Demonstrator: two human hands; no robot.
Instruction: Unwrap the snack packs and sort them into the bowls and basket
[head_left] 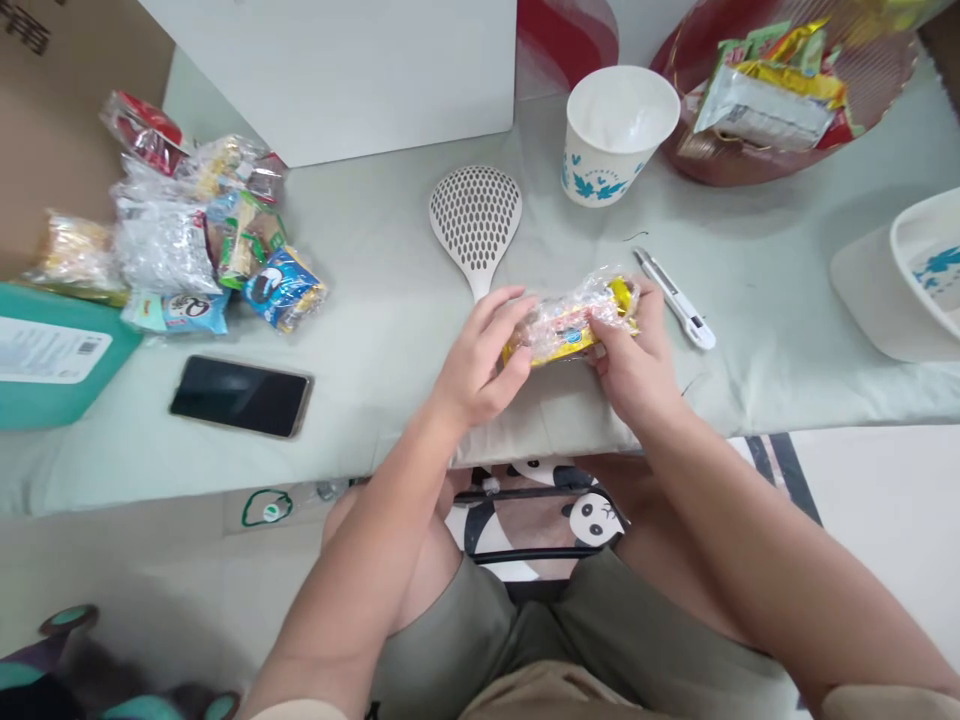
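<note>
A yellow snack packet in clear crinkled wrap (564, 322) is held between both hands, just above the cloth near the table's front edge. My left hand (487, 355) has its fingers curled round the packet's left end. My right hand (634, 350) grips the right end, its thumb pressed on top. A white utility knife (676, 300) lies just right of my right hand. Beyond my left hand lies a grey slotted skimmer (476, 215), its handle partly hidden behind that hand.
Wrapped snacks (169, 240) are heaped at the left, near a black phone (240, 395) and a teal package (60, 355). A paper cup (619, 135), a reddish bowl of packets (705, 165) and a white container (877, 285) stand at the right. A white box (352, 75) is behind.
</note>
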